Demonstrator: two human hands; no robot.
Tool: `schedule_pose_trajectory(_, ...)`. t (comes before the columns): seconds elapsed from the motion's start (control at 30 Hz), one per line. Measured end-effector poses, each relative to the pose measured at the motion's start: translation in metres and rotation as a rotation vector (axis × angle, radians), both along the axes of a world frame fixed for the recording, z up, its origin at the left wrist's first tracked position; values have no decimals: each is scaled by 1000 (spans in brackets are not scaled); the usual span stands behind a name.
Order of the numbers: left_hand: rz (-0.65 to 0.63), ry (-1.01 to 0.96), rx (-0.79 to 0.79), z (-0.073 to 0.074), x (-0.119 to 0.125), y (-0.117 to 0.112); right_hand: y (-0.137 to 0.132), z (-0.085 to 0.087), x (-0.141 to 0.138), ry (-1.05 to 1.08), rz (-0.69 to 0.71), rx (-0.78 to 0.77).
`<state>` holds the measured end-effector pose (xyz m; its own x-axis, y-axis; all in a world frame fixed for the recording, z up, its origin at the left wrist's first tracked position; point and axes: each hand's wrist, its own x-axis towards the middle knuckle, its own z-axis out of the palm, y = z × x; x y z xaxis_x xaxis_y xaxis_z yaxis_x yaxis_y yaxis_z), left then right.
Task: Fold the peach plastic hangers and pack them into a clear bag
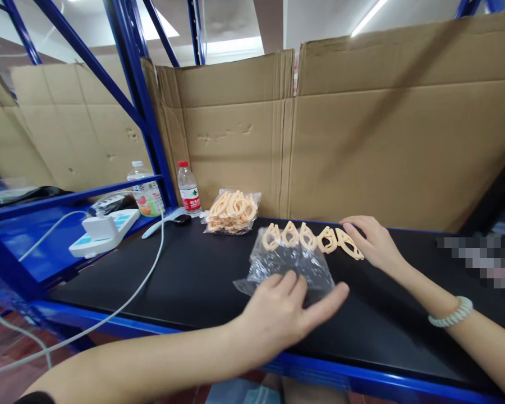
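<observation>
The left hand [276, 314], thumb wide, touches a clear bag [286, 262]; the half-open right hand [373, 242] is by a cream loop [348, 246]

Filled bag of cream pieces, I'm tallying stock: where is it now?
In the head view, the filled bag lies left of centre on the black tabletop, just right of the red-capped bottle.

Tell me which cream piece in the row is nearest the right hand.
The rightmost piece, right beside the right hand; the other four pieces lie farther left, away from that hand.
</observation>
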<state>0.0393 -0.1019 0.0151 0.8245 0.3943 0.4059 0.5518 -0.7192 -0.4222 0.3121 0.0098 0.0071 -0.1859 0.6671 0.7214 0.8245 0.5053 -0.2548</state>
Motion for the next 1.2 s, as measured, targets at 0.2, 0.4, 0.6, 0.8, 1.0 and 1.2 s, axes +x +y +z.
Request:
schedule_pose_trajectory(0.2, -131, -62, -551, 6, 25, -8, -5, 5, -4, 151, 76, -136)
schedule_pose_trajectory(0.4, -154, -213, -795, 34, 14, 28, -29, 10, -27, 27, 291, -306)
schedule_pose_trajectory(0.6, -123, -117, -733, 5, 6, 67, -61, -4, -53, -386, 282, -544)
schedule_pose_trajectory(0.8, -93, 24, -742, -13, 0, 64, -54, -16, -53, -452, 253, -701)
schedule_pose_trajectory(1.0, -3, -30, -736, -20, 2, 79, -27, -25, -49, -431, 283, -601)
schedule_pose_trajectory(1.2, -84, -336, -722, -22, -5, 85, -18, -30, -45, -315, 339, -480)
